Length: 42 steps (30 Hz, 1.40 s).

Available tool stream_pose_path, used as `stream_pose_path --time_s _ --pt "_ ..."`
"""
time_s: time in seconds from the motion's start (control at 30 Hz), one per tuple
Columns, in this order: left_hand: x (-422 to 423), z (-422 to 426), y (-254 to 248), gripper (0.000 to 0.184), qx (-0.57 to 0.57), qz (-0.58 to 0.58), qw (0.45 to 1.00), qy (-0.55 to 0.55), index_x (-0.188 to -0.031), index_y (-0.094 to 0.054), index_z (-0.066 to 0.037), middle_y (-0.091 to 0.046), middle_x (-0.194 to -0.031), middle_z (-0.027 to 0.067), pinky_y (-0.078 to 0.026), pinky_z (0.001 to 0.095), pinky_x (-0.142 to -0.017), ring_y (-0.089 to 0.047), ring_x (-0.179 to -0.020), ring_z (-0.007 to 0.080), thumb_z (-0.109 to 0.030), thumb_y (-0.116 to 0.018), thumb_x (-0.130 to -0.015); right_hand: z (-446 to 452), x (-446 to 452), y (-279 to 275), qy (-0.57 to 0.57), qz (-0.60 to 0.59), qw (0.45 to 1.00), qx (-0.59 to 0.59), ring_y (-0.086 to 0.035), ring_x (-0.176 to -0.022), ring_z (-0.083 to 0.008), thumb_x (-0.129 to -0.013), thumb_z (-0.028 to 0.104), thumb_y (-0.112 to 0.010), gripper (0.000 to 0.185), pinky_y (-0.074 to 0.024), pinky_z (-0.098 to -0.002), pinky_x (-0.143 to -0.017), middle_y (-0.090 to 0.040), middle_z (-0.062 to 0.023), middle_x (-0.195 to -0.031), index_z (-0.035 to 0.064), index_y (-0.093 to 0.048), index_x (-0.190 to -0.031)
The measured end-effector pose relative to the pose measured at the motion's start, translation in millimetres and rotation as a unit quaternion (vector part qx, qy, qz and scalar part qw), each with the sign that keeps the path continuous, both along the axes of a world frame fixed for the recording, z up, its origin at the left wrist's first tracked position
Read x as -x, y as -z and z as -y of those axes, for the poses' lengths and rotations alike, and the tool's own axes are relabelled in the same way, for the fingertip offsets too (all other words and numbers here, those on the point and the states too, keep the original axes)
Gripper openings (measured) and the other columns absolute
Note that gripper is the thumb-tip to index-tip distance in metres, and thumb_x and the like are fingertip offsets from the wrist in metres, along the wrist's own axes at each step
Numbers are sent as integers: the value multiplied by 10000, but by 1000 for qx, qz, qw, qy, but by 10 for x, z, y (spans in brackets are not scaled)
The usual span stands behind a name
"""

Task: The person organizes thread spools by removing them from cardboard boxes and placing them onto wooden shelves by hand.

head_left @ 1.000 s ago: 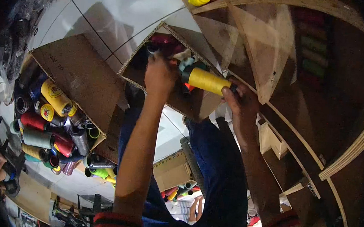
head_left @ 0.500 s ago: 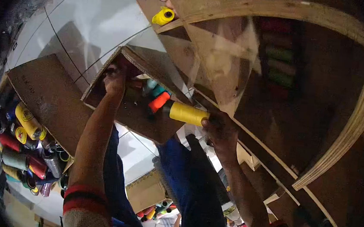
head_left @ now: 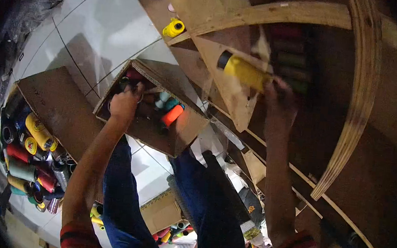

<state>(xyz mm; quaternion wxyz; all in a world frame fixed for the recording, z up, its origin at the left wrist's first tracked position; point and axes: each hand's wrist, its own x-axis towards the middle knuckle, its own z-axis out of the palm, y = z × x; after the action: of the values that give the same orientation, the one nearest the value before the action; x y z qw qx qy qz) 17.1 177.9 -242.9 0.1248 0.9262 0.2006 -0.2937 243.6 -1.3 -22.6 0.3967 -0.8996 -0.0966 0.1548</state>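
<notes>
My right hand (head_left: 283, 100) holds a yellow thread cone (head_left: 244, 72) by one end, its dark end pointing left, in front of the wooden shelving. My left hand (head_left: 125, 104) is inside an open cardboard box (head_left: 152, 136), its fingers bent near dark and red spools at the far left corner; what they grip, if anything, is hidden. An orange spool (head_left: 173, 115) and a teal spool (head_left: 171, 104) lie in the right part of the box.
A second cardboard box (head_left: 60, 107) with many thread cones (head_left: 22, 171) is at the left. Curved plywood edges (head_left: 356, 104) of the shelving (head_left: 229, 93) arch at the right. A yellow spool (head_left: 173, 28) stands on a shelf at the top. Another box (head_left: 161, 213) is below.
My right hand has moved the yellow cone up and right, from over the box to in front of the shelving. My left hand has stayed in the box. The view has shifted.
</notes>
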Motion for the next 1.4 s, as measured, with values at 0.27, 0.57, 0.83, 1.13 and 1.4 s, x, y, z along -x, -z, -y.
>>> stream_pose_path --time_s 0.27,0.57,0.83,1.13,1.4 --pt "121 -342 -499 606 389 245 852 -252 -1229 -470 -103 -597 -1057 169 -495 368 -793 -609 -932 323 -101 -739 -686 -77 -1101 440 -147 171 967 119 -581 -920 -161 -811 201 -662 380 -487 -289 -773 -614 -82 -1022 44 -570 -1144" --pt "491 524 -1401 439 704 172 455 -517 -1081 -511 -46 -619 -885 71 -483 304 -709 -596 -783 164 -103 -730 -705 -369 -1723 743 -238 172 916 274 -575 -942 -158 -814 140 -631 359 -484 -282 -771 -600 -77 -1066 48 -563 -1154" --pt "558 1030 -1502 388 737 117 282 -603 -1060 -522 -17 -621 -803 102 -524 332 -599 -617 -714 212 -140 -698 -736 -410 -1824 771 -279 183 884 328 -569 -961 -155 -818 86 -604 351 -481 -276 -768 -586 -73 -1104 52 -557 -1164" --pt "336 1055 -1121 379 733 102 244 -626 -1044 -521 -36 -589 -878 91 -530 316 -533 -605 -748 192 -166 -709 -743 -298 -865 203 -271 10 957 98 -564 -982 -152 -821 25 -573 355 -477 -269 -766 -571 -68 -1147 56 -551 -1174" --pt "244 954 -1106 404 735 87 209 -639 -1088 -522 -77 -581 -897 57 -488 278 -627 -572 -781 184 -179 -720 -751 56 756 127 -245 -375 894 -19 -510 -1095 -219 -692 185 -758 616 -450 -385 -910 -534 -78 -1192 105 -491 -1241"
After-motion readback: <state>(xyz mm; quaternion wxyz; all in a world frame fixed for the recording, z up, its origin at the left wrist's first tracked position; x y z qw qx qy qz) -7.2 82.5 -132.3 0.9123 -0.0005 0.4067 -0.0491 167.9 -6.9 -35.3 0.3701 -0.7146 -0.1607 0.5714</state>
